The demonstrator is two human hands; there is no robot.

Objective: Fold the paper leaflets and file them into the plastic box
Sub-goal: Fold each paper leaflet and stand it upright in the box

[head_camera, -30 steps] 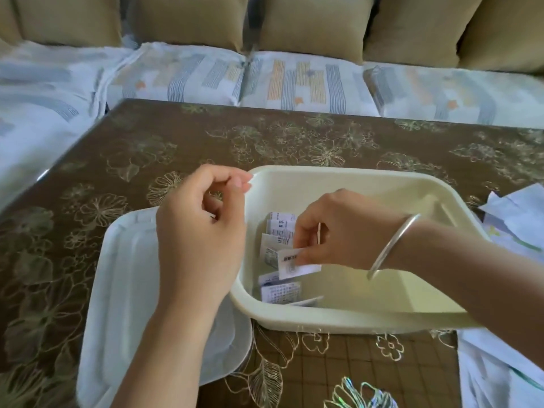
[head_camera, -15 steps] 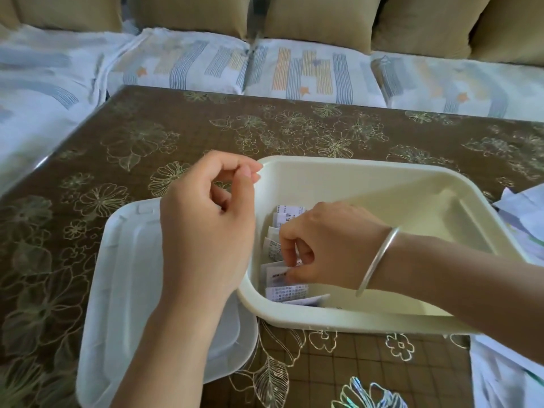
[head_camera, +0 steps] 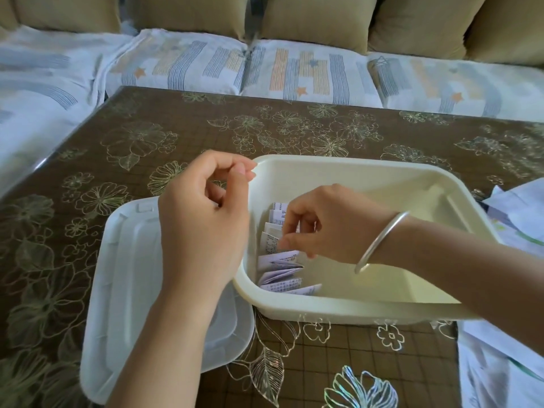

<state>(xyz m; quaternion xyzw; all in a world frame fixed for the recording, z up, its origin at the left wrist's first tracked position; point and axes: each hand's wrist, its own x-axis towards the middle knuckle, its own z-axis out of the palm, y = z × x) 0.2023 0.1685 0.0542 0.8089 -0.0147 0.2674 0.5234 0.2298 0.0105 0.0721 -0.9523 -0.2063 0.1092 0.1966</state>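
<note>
Plastic box (head_camera: pixel 353 161): cream, rectangular, open-topped, flat on the table toward its near right corner. Folded leaflets (head_camera: pixel 279 275): small printed packets, a row on edge along the box's left wall. Unfolded leaflets (head_camera: pixel 518 207): heaped at the table's right edge.

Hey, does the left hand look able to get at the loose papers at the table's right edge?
Probably not easily. The plastic box and the right hand inside it lie between the left hand and the loose papers; it would have to cross over both.
</note>
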